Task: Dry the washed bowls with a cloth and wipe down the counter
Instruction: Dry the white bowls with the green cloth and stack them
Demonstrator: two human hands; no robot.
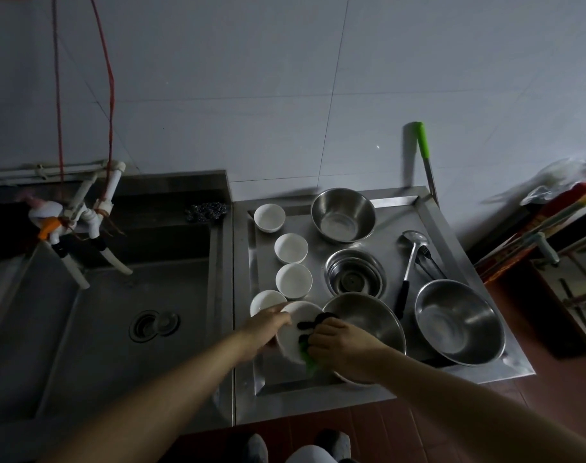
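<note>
Two hands, left hand (264, 325) gripping tilted white bowl (296, 324), right hand (338, 342) pressing cloth (313, 324) inside

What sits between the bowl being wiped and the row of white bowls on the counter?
Nothing visible. The left hand holds the bowl while the right hand presses the cloth into it. The nearest white bowl lies just behind it, with no object showing between them.

Both forearms are being shown bare, with no sleeves, watch or rings visible. At the bottom edge, grey shoes (256, 447) are being worn, and light trousers (310, 455) are partly being seen.
</note>
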